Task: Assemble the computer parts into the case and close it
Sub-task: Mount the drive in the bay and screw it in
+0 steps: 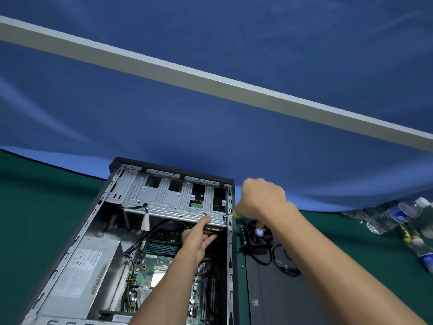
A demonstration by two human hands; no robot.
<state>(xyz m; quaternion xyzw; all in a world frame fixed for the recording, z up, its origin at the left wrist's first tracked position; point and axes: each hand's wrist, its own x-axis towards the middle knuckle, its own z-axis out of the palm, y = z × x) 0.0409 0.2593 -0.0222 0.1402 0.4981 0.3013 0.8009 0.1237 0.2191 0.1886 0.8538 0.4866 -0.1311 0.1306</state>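
Note:
An open black computer case (230,254) lies on the green table with its side off. Inside are a grey power supply (86,273), a green motherboard (164,261) and a silver drive cage (168,198) at the far end. My left hand (196,240) reaches under the cage's front lip, thumb up against the metal and fingers on a drive beneath it. My right hand (260,200) grips a yellow-handled screwdriver (230,213), whose tip meets the cage's right corner by the case wall.
A black cooler fan (259,233) with cables lies right of the case, beside the flat black side panel (281,292). Plastic water bottles (398,219) lie at the far right. A blue cloth backdrop hangs behind the table.

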